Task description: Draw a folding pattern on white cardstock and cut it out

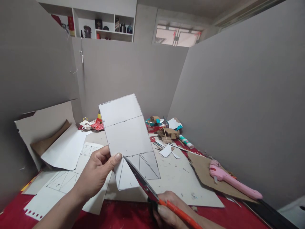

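Left hand: left hand [97, 171] closed in a pinch, thumb over the lower left edge of the card sheet [127, 136], fingers behind it.
Card sheet: grey-white, ruled with pencil lines and triangles near its lower end; held up tilted above the tabletop [171, 178], rising up and away from the left hand.
Right hand: right hand [171, 213] wrapped shut around the orange handles of the scissors [145, 184], low at the frame edge.
Scissors: blades parted, tip at the sheet's lower edge, just beside the left thumb.
Beyond right hand: pink glue gun [228, 179] lying on brown cardboard [202, 171], off to the right.
Under left hand: marked-up paper sheets [62, 181] flat on the tabletop.
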Demonstrator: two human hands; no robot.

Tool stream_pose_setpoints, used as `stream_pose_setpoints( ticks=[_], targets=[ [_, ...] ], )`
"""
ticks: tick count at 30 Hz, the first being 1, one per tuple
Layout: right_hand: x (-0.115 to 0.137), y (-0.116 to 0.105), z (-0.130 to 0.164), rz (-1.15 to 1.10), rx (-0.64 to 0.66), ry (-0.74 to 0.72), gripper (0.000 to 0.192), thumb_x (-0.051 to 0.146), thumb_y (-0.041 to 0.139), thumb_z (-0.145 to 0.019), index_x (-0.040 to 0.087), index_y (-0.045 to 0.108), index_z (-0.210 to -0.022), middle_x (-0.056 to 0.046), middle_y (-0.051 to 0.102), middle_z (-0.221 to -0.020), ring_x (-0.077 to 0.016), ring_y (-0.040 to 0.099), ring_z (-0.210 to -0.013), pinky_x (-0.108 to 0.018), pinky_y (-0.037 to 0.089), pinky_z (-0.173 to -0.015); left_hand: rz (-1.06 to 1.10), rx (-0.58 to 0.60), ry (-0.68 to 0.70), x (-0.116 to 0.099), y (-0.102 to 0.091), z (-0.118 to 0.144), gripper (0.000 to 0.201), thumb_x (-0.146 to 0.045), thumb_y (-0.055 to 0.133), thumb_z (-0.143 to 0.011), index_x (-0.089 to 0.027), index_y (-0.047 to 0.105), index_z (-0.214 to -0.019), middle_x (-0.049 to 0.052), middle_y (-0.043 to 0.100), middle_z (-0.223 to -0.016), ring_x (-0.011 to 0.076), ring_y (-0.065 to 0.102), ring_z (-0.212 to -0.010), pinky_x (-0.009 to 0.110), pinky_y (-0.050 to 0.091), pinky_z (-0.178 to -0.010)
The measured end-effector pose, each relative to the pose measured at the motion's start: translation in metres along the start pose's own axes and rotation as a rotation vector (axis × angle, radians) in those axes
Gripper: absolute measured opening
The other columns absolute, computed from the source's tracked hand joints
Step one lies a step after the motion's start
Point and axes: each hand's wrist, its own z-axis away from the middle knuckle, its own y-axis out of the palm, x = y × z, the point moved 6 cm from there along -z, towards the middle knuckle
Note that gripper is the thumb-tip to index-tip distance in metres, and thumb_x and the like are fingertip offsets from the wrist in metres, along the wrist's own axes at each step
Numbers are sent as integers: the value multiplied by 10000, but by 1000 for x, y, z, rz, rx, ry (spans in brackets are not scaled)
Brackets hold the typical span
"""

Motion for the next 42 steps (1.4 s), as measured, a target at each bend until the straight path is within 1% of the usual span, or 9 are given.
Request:
stream_pose_setpoints(
  ticks=[4, 10, 16, 25, 31, 34, 38, 40, 42],
  targets=[
    [3, 0, -7, 4, 147, -24, 596, 703, 382, -915, 212, 343, -579, 49, 325, -475, -63, 282, -434, -229, 193, -405, -6, 8, 10, -2, 0, 0, 282, -391, 628, -912, -291, 699, -1166, 22, 744, -1097, 169, 668, -924, 294, 497, -850],
    [-5, -1, -10, 13, 182, -46, 606, 681, 383, -925, 203, 368, -553, 35, 353, -440, -62, 315, -407, -209, 197, -371, -13, 11, 16, -2, -1, -1, 289, -402, 621, -913, -297, 698, -1171, 25, 744, -1087, 172, 669, -907, 302, 500, -850],
    [2, 0, -8, 14, 263, -82, 630, 662, 328, -955, 201, 367, -528, 41, 312, -440, -66, 289, -407, -210, 196, -369, -26, 9, 20, -2, -1, -1, 290, -395, 628, -907, -285, 705, -1164, 35, 748, -1062, 174, 672, -881, 297, 504, -825],
    [-5, -2, -5, 73, 240, -35, 634, 723, 325, -923, 198, 382, -573, 18, 385, -500, -81, 328, -465, -221, 262, -433, -20, 9, 18, -1, -3, -2, 299, -393, 635, -901, -286, 702, -1172, 38, 752, -1026, 179, 678, -864, 313, 516, -823],
    [-4, -4, -5, 73, 236, -28, 613, 720, 327, -922, 199, 378, -604, 22, 379, -529, -86, 323, -489, -228, 249, -446, -13, -15, 21, -3, -2, -1, 292, -396, 657, -885, -266, 718, -1139, 43, 756, -999, 178, 677, -842, 307, 521, -808],
    [-3, -7, -6, 97, 214, -20, 550, 680, 375, -925, 198, 383, -660, 46, 322, -555, -86, 273, -510, -225, 222, -448, -3, -68, 41, -3, -4, -1, 290, -394, 676, -871, -252, 725, -1119, 45, 752, -1009, 180, 668, -865, 305, 517, -825],
    [-2, -11, -11, 189, 157, 8, 472, 626, 436, -902, 197, 386, -711, 50, 318, -606, -96, 269, -560, -218, 241, -476, 23, -245, 88, -1, -21, -3, 297, -401, 684, -866, -259, 708, -1126, 14, 743, -954, 148, 638, -815, 272, 507, -794],
    [-5, -14, -14, 352, 92, 93, 375, 513, 516, -870, 195, 411, -701, 43, 389, -606, -101, 323, -568, -217, 273, -497, 38, -337, 106, 0, -32, -5, 293, -405, 694, -858, -258, 708, -1111, -10, 727, -859, 122, 605, -736, 236, 489, -722],
    [-5, -19, -17, 572, 1, 158, 277, 402, 593, -805, 187, 464, -686, 32, 472, -605, -107, 366, -569, -223, 289, -514, 57, -384, 106, 2, -39, -7, 300, -404, 721, -834, -250, 712, -1091, -15, 714, -819, 114, 579, -696, 225, 471, -666]
  ],
)
